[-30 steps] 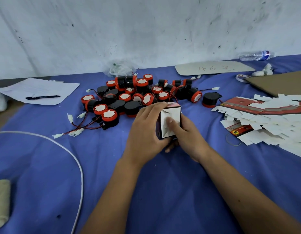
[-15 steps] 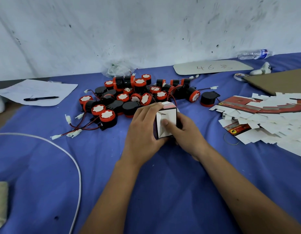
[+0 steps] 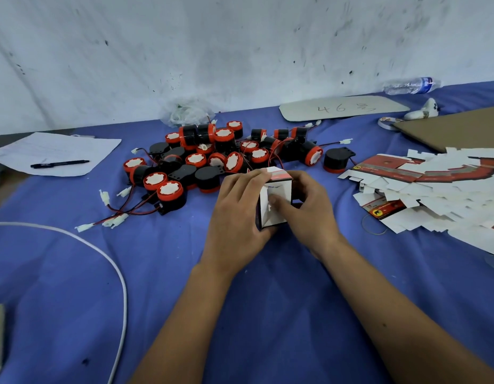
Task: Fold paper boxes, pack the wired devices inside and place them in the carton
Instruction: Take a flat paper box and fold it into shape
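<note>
Surface: blue cloth-covered table [image 3: 268, 314]
Centre: pile of wired devices [image 3: 212, 159]
Left of pile: paper sheet [image 3: 55, 153] with pen [image 3: 59, 163]
Right of pile: flat box blanks [image 3: 439, 192]
Near-left of pile: white cable [image 3: 113, 261]

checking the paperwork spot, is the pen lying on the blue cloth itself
No, the pen lies on the white sheet at the far left, not directly on the cloth.

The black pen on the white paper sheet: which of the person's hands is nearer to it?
Left. The left hand lies between the black pen and the right hand, which is farther right.
</note>
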A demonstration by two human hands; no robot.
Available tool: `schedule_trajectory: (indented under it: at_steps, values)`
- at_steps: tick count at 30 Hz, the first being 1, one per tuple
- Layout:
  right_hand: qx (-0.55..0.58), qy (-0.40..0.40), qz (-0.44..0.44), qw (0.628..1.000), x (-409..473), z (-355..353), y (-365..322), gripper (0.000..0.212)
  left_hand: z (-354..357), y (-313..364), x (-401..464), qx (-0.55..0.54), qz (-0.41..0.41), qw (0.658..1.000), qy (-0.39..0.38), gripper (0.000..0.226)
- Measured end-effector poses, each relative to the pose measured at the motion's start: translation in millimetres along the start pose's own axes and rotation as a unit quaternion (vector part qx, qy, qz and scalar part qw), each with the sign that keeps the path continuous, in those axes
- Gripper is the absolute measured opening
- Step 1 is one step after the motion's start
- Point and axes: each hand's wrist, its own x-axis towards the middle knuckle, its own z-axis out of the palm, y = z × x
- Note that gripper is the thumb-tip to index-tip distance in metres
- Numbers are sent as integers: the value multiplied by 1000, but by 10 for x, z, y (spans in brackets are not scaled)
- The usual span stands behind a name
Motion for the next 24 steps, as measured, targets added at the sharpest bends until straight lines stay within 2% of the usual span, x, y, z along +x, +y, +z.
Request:
schedule_trajectory:
  at_steps: [2, 6, 8, 11, 14, 18, 20, 22, 24]
  values:
    - [28, -35, 8, 999, 17, -35, -16, 42, -2, 2, 2, -13, -8, 1000, -2, 79]
    - [204, -156, 53, 965, 60, -163, -53, 49, -33, -41, -7, -57, -30, 998, -20, 82]
    - [201, -182, 44, 961, 73, -217, -61, 46, -54, -74, -13, -79, -33, 996, -35, 84]
    - [152, -194, 28, 969, 75, -242, -69, 37, -65, -106, -20, -100, -36, 993, -48, 86]
    - [118, -164, 19, 979, 58, -209, -83, 33, -39, -85, -20, -110, -36, 992, -42, 86]
    - [-36, -115, -14, 993, 32, -125, -70, 35, -6, -31, -27, -114, -23, 992, -53, 82]
    - [-104, -95, -41, 989, 13, -87, -59, 35, 1, -12, -48, -153, -22, 987, -51, 78]
    - [-175, -90, -77, 977, -11, -60, -69, 37, 8, 7, -68, -214, -55, 975, -19, 69]
    - [-234, -116, -104, 960, -32, -38, -125, 38, 15, 38, -62, -282, -121, 952, 10, 60]
